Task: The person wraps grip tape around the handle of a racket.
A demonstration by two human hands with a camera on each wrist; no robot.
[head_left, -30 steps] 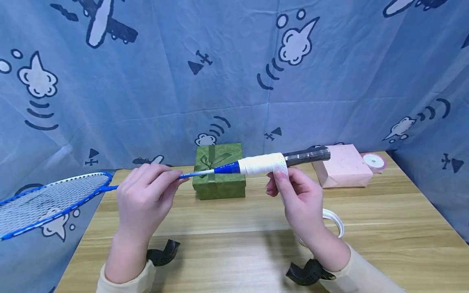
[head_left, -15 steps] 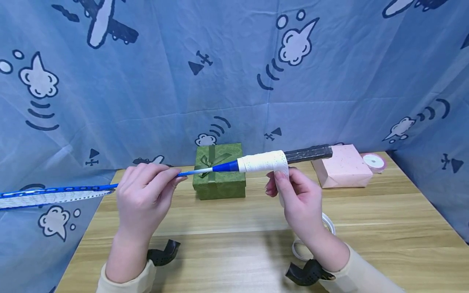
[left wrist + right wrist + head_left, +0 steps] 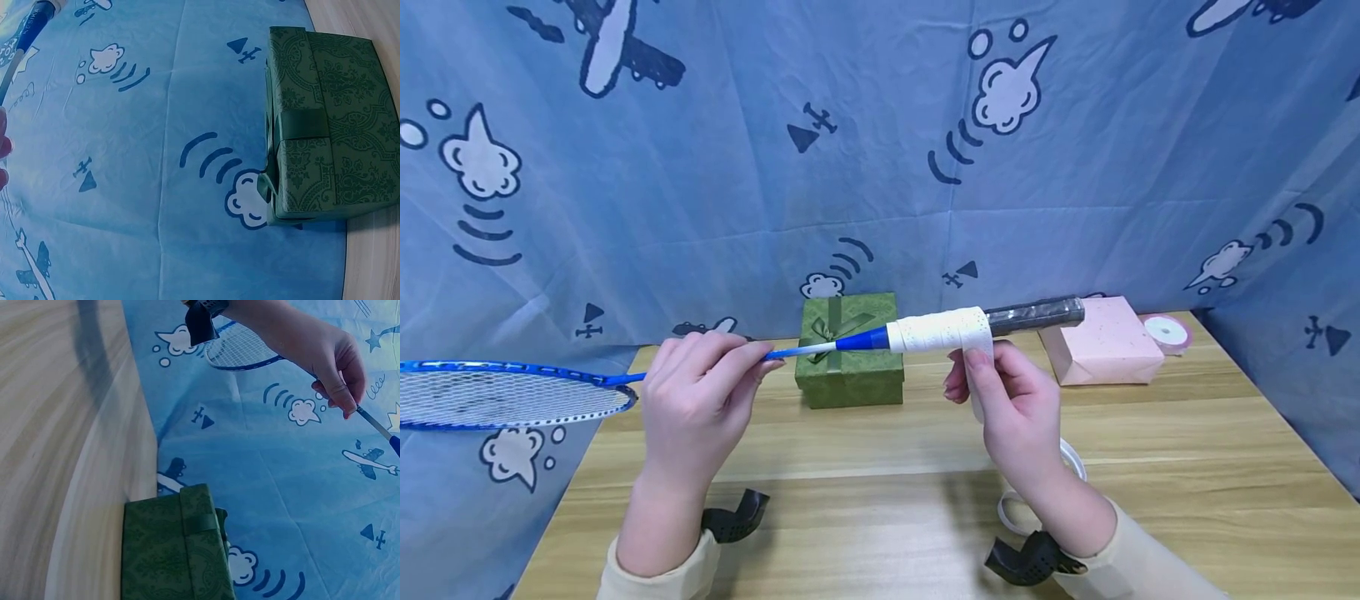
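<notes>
A blue badminton racket [image 3: 862, 340] is held level above the table, its strung head [image 3: 512, 396] at the far left. My left hand [image 3: 700, 400] pinches the thin shaft. White perforated grip tape [image 3: 936, 330] covers the near half of the handle, while the butt end [image 3: 1037, 314] is bare and black. Between thumb and fingers, my right hand [image 3: 1015, 404] pinches the tape's loose strip just below the handle. The rest of that strip hangs behind the hand, and a loop of it [image 3: 1072, 458] lies on the table, partly hidden by the wrist.
A green gift box [image 3: 850, 387] with a ribbon bow stands at the back of the wooden table [image 3: 850, 517]. Right of it are a pink box [image 3: 1105, 342] and a pink-and-white spool [image 3: 1167, 331]. A blue printed curtain [image 3: 880, 167] hangs behind.
The racket has rolled about its long axis, its head turning edge-on and then showing its strings again. The tape loop on the table has shifted slightly. Both hands stay nearly in place.
</notes>
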